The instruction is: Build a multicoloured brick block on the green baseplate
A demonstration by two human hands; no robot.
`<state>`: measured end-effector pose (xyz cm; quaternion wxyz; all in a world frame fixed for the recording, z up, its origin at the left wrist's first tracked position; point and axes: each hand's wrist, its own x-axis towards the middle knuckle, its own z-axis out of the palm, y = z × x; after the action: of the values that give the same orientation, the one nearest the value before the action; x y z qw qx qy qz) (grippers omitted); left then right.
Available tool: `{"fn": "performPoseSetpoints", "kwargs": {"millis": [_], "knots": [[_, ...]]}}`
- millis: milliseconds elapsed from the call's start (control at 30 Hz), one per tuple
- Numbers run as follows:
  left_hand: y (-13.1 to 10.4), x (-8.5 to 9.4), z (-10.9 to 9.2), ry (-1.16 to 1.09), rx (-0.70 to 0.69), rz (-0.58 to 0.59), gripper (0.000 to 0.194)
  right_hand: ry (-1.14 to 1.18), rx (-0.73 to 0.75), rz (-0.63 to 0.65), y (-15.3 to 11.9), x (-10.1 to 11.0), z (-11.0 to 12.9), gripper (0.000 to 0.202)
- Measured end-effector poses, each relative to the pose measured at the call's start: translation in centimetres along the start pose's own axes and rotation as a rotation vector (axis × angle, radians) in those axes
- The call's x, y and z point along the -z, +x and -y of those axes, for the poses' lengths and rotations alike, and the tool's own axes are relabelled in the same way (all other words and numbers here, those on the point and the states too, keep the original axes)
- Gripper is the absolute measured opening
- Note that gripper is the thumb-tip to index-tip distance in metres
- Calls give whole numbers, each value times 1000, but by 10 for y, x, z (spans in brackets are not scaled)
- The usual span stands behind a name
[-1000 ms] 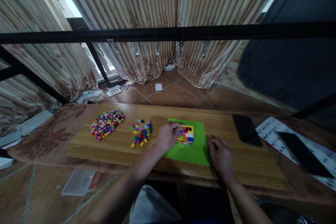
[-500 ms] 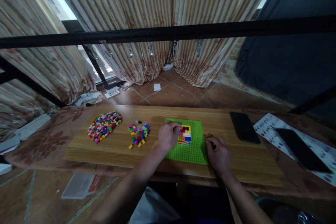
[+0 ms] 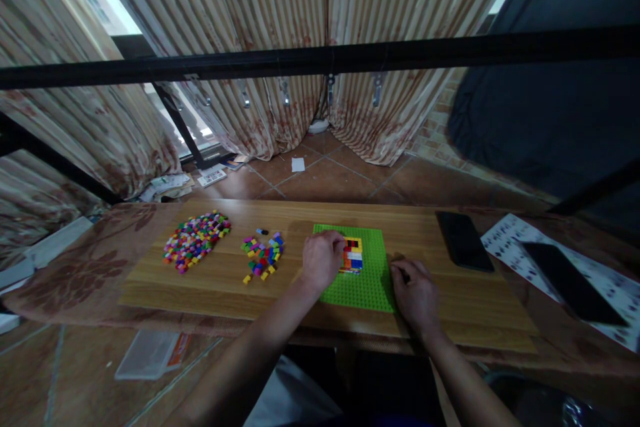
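A green studded baseplate (image 3: 373, 287) lies on the wooden board. On it stands a low block of toy bricks (image 3: 355, 257) in yellow, red, black, white, blue and orange. Over the left side of this block, my left hand (image 3: 321, 259) has its thumb and fingers pinched together, hiding part of the bricks. Whatever the pinch contains is too small or covered to make out. My right hand (image 3: 416, 293) rests at the plate's right edge with curled fingers, and I cannot see inside them.
Left of the plate lie a small scatter of loose bricks (image 3: 263, 257) and a larger brick pile (image 3: 197, 240). A black phone (image 3: 464, 240) lies on the board's right end. Beyond it, a second dark device (image 3: 573, 283) rests on a printed sheet (image 3: 510, 233).
The camera view has shifted slightly. My left hand stays over the brick block with fingers still pinched, only slightly turned. My right hand keeps its place by the plate's edge.
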<state>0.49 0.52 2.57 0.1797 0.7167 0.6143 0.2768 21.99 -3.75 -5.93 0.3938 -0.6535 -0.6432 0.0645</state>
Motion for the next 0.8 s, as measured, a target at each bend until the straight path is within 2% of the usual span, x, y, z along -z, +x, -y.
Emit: {"fn": "performPoseSetpoints", "kwargs": {"millis": [133,500,667,800], "knots": [[1,-1,-1,-34,61,-11,15,-8,-6,-2,0,0,0,28],[17,-1,-4,-182,408,38,9,-12,8,12,-1,1,0,33],[21,-15,5,-262,600,-59,40,-14,40,-19,-1,0,0,32],[24,-29,11,-458,648,-187,55,-17,53,-20,-1,0,0,30]]}}
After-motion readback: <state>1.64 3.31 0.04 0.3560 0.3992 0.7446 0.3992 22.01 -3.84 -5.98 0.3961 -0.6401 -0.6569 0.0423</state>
